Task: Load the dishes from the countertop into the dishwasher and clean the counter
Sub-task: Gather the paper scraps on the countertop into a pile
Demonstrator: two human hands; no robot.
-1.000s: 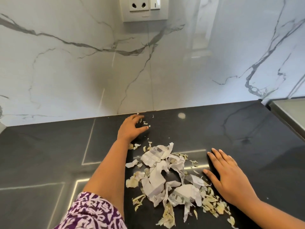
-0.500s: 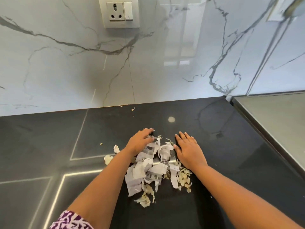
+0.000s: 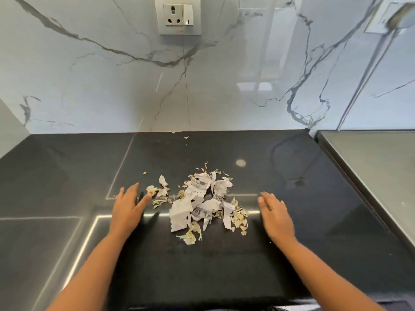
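Observation:
A heap of torn paper scraps and pale vegetable peelings point(image 3: 202, 205) lies in the middle of the black countertop point(image 3: 67, 176). My left hand point(image 3: 128, 207) lies flat on the counter just left of the heap, fingers straight, the fingertips touching the leftmost scraps point(image 3: 157, 191). My right hand point(image 3: 275, 214) stands on its edge to the right of the heap, fingers straight, a small gap away from it. Neither hand holds anything. No dishes are in view.
A few stray crumbs point(image 3: 186, 137) lie near the back edge by the marble wall point(image 3: 112, 86). A wall socket point(image 3: 178, 15) sits above. A grey raised surface point(image 3: 370, 158) borders the counter on the right.
Both hands have pulled apart from the top of the heap to its left and right sides. The scraps now lie in a tighter pile than a second ago.

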